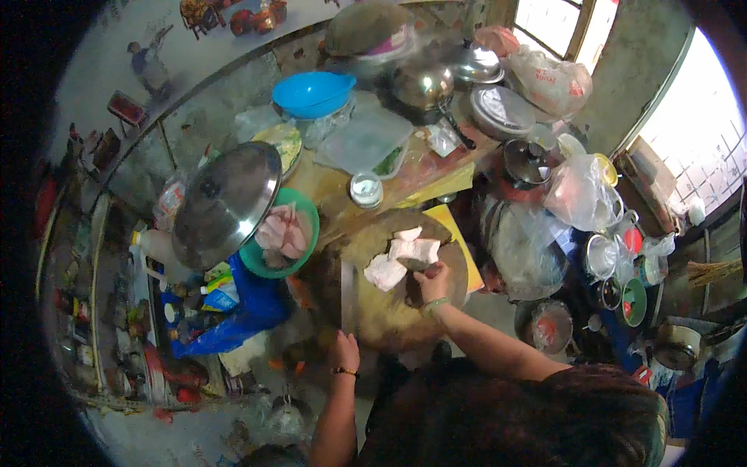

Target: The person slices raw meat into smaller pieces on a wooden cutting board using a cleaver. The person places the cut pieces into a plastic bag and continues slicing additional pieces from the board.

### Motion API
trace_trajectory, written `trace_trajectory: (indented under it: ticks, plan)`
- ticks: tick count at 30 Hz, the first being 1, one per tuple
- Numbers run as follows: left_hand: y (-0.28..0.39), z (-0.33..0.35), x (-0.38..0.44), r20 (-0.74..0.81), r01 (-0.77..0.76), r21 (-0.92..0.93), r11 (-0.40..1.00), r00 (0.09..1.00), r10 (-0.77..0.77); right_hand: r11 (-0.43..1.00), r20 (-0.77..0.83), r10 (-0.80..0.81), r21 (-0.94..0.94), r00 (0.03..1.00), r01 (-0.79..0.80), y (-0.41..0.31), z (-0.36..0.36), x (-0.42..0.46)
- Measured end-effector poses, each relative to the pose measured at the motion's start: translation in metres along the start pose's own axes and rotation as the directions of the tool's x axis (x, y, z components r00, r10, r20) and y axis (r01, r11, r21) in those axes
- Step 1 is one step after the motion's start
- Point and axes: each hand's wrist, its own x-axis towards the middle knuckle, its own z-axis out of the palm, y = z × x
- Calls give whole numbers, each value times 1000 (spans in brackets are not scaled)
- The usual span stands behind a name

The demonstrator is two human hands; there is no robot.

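Observation:
A round wooden chopping block stands before me. Several pale chunks of fatty raw meat lie on its far half. My right hand reaches in from the right, thumb and fingers around a small dark reddish piece of meat beside the pale ones. On the left rim of the block, the wide blade of a cleaver points away from me. My left hand is closed at its near end, where the handle is hidden. A green plastic basin left of the block holds more pale raw meat.
A large metal lid leans over the green basin. Behind the block, a wooden table carries a glass jar, a plastic container, a blue basin and a wok. Pots and plastic bags crowd the right side.

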Motion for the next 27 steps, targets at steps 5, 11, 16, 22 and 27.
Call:
trace_trajectory:
  ticks: [5,11,16,22,27]
  plan:
    - [-49,36,29,-74,-195,-96,976,979,188,983,83,178,-61,981,-173,-24,12,-14]
    - [-56,10,50,-33,-367,-364,856,924,382,904,-73,39,-422,997,-66,26,64,24]
    - [-80,0,68,35,-307,-526,793,924,380,991,-41,84,103,996,-80,5,83,0]
    - [-87,-34,74,203,-149,-540,828,932,300,824,470,-116,538,875,-180,-37,46,-42]
    - [-83,-25,85,170,-358,-459,813,863,476,939,714,-69,282,697,-196,-21,15,-27]
